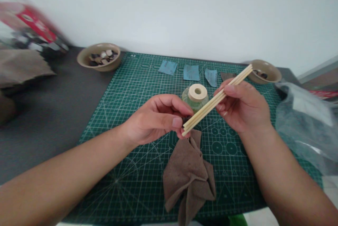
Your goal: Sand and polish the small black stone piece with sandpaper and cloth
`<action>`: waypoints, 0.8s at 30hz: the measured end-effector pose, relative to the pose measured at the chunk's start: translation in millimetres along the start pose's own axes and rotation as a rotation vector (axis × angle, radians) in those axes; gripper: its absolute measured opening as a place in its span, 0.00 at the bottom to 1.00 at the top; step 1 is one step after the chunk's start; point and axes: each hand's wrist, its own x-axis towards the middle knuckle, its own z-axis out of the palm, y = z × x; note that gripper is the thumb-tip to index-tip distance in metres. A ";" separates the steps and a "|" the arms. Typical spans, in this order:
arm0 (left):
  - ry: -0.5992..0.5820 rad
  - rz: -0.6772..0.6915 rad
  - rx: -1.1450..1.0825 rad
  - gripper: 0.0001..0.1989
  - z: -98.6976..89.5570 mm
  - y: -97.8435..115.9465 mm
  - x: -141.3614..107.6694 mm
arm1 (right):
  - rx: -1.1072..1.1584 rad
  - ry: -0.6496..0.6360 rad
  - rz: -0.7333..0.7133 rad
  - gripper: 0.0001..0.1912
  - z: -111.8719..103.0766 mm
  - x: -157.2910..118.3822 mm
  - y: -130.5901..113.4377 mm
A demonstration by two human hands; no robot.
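Observation:
Several thin pale wooden sticks (pixel 211 104) slant up to the right in a bundle between my hands. My right hand (pixel 244 104) grips them near the upper end, thumb on top. At their lower end, my left hand (pixel 161 117) has its fingers closed around the tips; a small dark patch shows between its thumb and forefinger, too hidden to name. Behind the sticks stands a clear glass bottle (pixel 186 95) with a pale, ring-shaped wooden cap (pixel 198 92). A crumpled brown cloth (pixel 187 176) is just below my left fingertips; whether they touch it I cannot tell.
A green cutting mat (pixel 126 102) covers much of the dark table (pixel 66 113). Blue paper pieces (pixel 191 73) lie toward the back. Bowls with small stones stand at left (pixel 99 57) and right (pixel 269 73). A clear plastic bag (pixel 303 124) lies at right.

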 end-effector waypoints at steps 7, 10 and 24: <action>0.009 -0.006 0.007 0.07 -0.1 0.8 -1.4 | 0.005 0.021 -0.009 0.05 -0.2 0.8 -1.2; 0.008 0.009 0.016 0.08 -0.3 0.7 -1.2 | -0.012 -0.006 -0.009 0.05 -0.1 0.3 -1.0; 0.040 0.002 -0.011 0.08 -1.5 1.3 -1.7 | -0.023 0.050 -0.022 0.04 -2.2 2.2 -3.4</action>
